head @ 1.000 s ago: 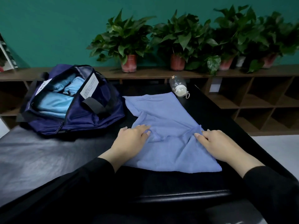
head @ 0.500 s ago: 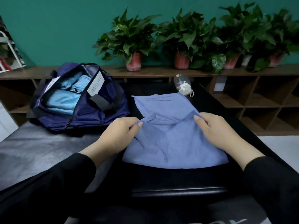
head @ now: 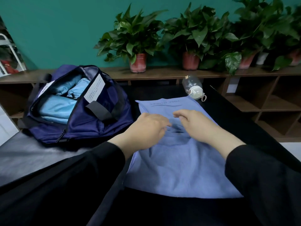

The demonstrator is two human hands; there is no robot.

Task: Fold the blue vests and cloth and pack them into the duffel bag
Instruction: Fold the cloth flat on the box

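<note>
A periwinkle-blue cloth with printed lettering at its far end lies folded on the black table, right in front of me. My left hand and my right hand hover close together over its creased middle. Their fingertips almost meet, and I see nothing pinched in either hand. To the left stands the navy duffel bag, unzipped, with light blue folded vests inside it. Black sleeves cover both my forearms.
A clear plastic bottle with a white cap lies on the table just beyond the cloth's far edge. Behind the table runs a brown wooden shelf with potted plants against a teal wall. Open cubbyholes are at the right.
My hands carried the cloth's near corners forward, laying a fold over it. They then came together over the middle and no longer pinch the corners. The camera has tilted closer.
</note>
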